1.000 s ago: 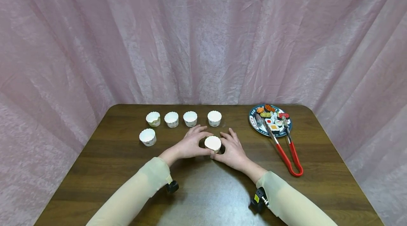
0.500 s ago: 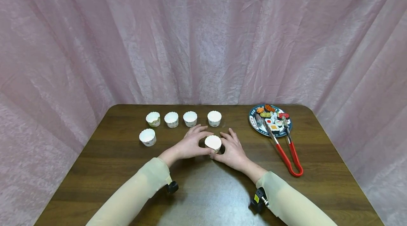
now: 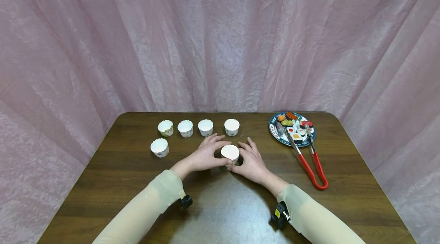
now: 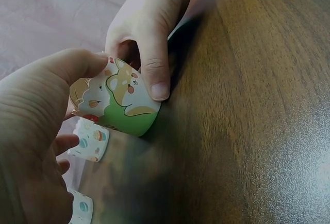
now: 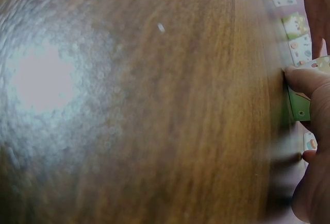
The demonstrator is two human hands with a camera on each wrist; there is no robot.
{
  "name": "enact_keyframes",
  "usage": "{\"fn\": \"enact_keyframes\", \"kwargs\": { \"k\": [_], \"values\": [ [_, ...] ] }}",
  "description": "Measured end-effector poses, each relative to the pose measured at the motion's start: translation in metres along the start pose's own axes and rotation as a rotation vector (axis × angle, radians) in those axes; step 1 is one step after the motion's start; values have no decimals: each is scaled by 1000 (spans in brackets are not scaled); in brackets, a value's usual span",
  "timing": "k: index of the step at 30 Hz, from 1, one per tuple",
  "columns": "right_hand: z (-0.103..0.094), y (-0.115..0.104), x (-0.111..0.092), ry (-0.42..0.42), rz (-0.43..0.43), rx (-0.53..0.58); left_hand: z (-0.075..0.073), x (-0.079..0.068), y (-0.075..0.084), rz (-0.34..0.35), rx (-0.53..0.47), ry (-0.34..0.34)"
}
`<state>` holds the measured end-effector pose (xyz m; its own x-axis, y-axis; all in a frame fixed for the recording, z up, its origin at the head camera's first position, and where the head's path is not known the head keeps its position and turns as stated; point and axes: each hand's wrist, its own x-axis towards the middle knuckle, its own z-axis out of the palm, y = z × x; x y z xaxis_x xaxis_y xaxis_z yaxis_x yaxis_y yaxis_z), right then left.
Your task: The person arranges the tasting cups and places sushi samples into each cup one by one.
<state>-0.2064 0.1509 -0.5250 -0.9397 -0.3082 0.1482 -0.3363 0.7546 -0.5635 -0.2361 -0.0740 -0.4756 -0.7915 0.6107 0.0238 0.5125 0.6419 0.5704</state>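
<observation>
A paper baking cup [image 3: 230, 154], printed with a green band and a cartoon dog, stands on the table between my two hands. My left hand [image 3: 207, 154] grips it from the left, and the left wrist view shows its thumb [image 4: 85, 63] pressed at the scalloped rim. From the right, my right hand [image 3: 252, 162] holds the same paper baking cup [image 4: 126, 98], its thumb [image 4: 156, 72] low on the side near the base. The far fingers are partly hidden behind the cup in the left wrist view.
Several more paper baking cups stand at the back left, one cup [image 3: 232, 127] just beyond my hands and another cup [image 3: 159, 147] nearer. At the back right, red-handled tongs [image 3: 319, 171] lean on a patterned plate [image 3: 274, 132] with sushi-like pieces. A pink curtain [image 3: 220, 45] hangs behind the wooden table [image 3: 113, 183].
</observation>
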Motion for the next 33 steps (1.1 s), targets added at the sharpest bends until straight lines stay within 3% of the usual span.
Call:
{"fn": "enact_keyframes", "kwargs": {
  "k": [20, 33],
  "values": [
    [-1, 3, -1, -5, 3, -12, -3, -1, 2, -2, -29, -3],
    [-9, 5, -4, -14, -54, 112, -3, 0, 0, 13, -34, 14]
  ]
}}
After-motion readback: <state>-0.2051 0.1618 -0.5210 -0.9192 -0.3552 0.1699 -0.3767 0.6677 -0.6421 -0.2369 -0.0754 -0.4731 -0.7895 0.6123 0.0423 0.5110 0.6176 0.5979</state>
